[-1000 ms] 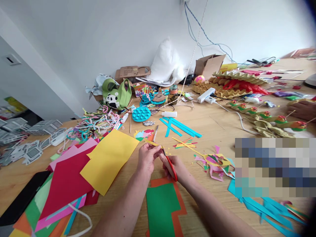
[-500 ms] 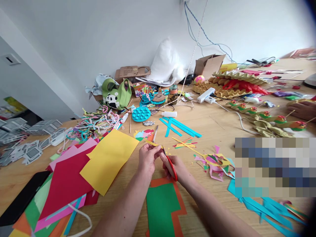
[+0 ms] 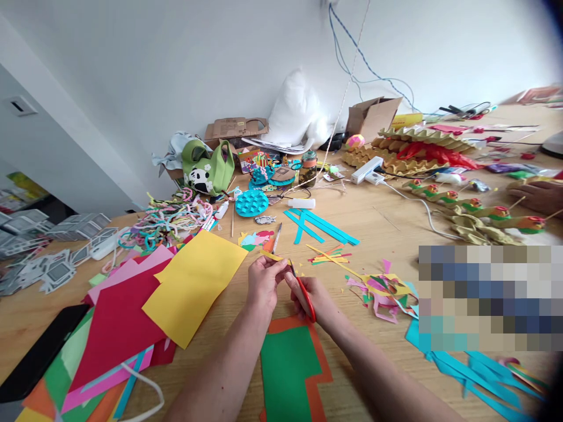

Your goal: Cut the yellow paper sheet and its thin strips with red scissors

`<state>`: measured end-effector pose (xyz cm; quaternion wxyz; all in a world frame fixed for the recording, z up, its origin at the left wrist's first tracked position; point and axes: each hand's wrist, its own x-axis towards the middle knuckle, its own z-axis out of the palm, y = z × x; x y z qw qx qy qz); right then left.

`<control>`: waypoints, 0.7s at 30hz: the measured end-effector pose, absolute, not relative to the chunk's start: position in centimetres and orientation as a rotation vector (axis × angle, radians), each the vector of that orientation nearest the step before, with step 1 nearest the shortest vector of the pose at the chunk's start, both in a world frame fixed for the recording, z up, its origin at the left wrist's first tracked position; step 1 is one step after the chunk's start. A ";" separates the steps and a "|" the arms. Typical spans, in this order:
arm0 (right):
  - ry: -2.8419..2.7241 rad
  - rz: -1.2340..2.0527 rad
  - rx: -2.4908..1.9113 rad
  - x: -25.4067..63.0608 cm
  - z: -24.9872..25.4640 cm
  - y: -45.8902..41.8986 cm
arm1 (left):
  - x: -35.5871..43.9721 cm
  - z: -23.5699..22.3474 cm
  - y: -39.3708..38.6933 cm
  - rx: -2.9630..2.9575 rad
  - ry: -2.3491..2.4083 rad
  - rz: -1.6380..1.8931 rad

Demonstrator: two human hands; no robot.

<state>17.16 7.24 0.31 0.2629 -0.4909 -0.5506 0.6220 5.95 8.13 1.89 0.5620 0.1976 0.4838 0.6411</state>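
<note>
My left hand [image 3: 265, 279] pinches a narrow yellow paper strip [image 3: 270, 255] near its right end. Red-handled scissors [image 3: 307, 297] are gripped in my right hand [image 3: 303, 293], their blades pointing up at the strip's end beside my left fingertips. Whether the blades are apart is too small to tell. Tiny yellow snippets lie on the table just past the scissors. Below my hands a green paper sheet [image 3: 288, 363] rests on an orange sheet [image 3: 323, 369]. Beyond them is a small pile of thin cut strips [image 3: 332, 257].
Left of me lie yellow paper [image 3: 197, 287], red paper [image 3: 118, 328] and a black phone [image 3: 41, 351]. Blue strips [image 3: 323, 225] and a pen [image 3: 277, 237] lie ahead. Paper scraps [image 3: 382, 290] are on the right. Another person's hand [image 3: 536, 196] rests at the far right.
My hands, the strip and the scissors stay in almost the same place. The other person's hand at the far right has shifted slightly.
</note>
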 end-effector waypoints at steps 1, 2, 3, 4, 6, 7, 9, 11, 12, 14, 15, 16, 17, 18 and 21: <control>-1.489 1.686 -1.334 17.1 0.3 7.3 | 6.0 1.9 8.1 0.466 1.138 1.512; -1.490 1.688 -1.338 17.1 0.2 7.3 | 6.0 1.9 8.1 0.466 1.138 1.513; -1.493 1.688 -1.340 17.1 0.2 7.3 | 6.0 1.8 8.1 0.465 1.136 1.513; -1.495 1.685 -1.342 17.1 0.1 7.3 | 6.0 1.8 8.1 0.463 1.135 1.514; -1.498 1.675 -1.341 17.1 -0.1 7.4 | 6.0 1.7 8.2 0.459 1.137 1.513; -1.497 1.671 -1.341 17.1 -0.1 7.4 | 6.0 1.7 8.2 0.458 1.137 1.513; -1.489 1.673 -1.338 17.1 -0.2 7.4 | 5.9 1.6 8.2 0.454 1.133 1.510; -1.479 1.676 -1.336 17.1 -0.3 7.4 | 5.9 1.6 8.2 0.447 1.128 1.507; -1.476 1.678 -1.339 17.1 -0.3 7.4 | 5.9 1.5 8.3 0.442 1.125 1.506; -1.475 1.678 -1.342 17.1 -0.3 7.4 | 5.9 1.5 8.3 0.431 1.120 1.508; -1.475 1.679 -1.343 17.1 -0.3 7.4 | 5.9 1.4 8.3 0.427 1.118 1.510; -1.474 1.680 -1.342 17.2 -0.3 7.4 | 6.0 1.4 8.3 0.424 1.117 1.511; -1.474 1.680 -1.340 17.2 -0.2 7.4 | 6.0 1.4 8.3 0.422 1.116 1.511; -1.473 1.680 -1.339 17.2 -0.2 7.4 | 6.0 1.4 8.3 0.421 1.117 1.511; -1.470 1.677 -1.347 17.2 -0.1 7.3 | 6.0 1.4 8.3 0.417 1.114 1.516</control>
